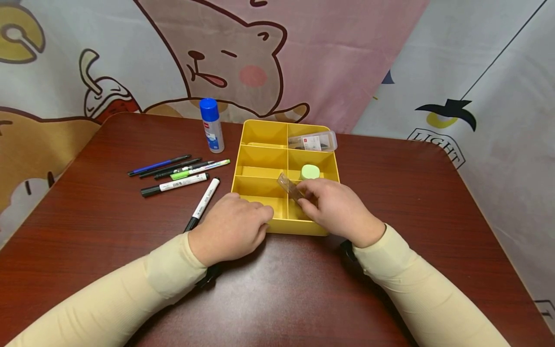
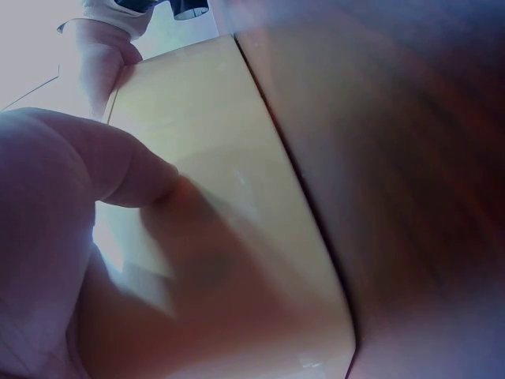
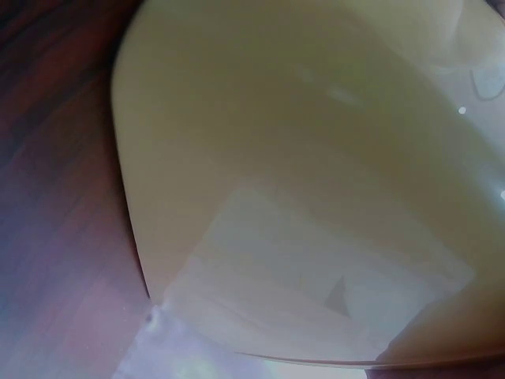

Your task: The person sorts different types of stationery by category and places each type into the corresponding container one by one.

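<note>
A yellow divided storage box (image 1: pixel 299 226) sits on the table. At its front left corner, my left hand (image 1: pixel 234 229) grips the wall, the thumb lying against the outer face in the left wrist view. My right hand (image 1: pixel 336 207) pinches a small clear plastic piece (image 1: pixel 289 185) by one end, tilted over the divider beside the front right compartment. What exactly this piece is, I cannot tell. A pale green rounded item (image 1: pixel 310 172) stands in the middle right compartment. A clear case with a white label (image 1: pixel 313 141) lies in the back right one, its end over the rim.
Left of the box, a glue stick with a blue cap (image 1: pixel 212 126) stands upright. Several pens (image 1: pixel 173 167) lie in a group, with a white marker (image 1: pixel 182 184) and another white marker (image 1: pixel 205 200) nearer my left hand. A printed cloth (image 1: pixel 347 62) hangs behind the table (image 1: pixel 412 193).
</note>
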A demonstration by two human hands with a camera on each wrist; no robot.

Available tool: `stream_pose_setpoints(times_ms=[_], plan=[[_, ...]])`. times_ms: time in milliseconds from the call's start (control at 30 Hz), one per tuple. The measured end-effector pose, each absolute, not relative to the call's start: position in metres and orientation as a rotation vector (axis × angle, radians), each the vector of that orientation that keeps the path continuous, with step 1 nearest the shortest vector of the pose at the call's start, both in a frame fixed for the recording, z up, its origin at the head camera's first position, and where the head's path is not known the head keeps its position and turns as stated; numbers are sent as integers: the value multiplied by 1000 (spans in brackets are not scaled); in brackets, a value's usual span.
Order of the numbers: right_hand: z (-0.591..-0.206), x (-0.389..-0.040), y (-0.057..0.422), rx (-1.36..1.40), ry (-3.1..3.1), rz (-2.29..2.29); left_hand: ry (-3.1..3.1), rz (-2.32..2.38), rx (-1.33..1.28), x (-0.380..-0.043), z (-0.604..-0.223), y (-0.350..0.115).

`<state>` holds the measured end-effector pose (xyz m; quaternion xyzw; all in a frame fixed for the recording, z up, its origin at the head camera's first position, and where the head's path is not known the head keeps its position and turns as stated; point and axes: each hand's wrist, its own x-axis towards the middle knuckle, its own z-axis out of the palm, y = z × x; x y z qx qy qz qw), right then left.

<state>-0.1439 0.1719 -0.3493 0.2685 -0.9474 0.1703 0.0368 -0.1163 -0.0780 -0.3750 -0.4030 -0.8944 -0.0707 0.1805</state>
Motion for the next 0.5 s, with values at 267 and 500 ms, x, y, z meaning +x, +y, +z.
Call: stream_pose_setpoints(times_ms=[267, 500], plan=[[-349, -144, 172, 812, -2924, 530, -2529, -197, -1142, -117, -375, -78], [-348, -144, 172, 804, -2929, 534, -2522, -191, -1141, -117, -376, -78]])
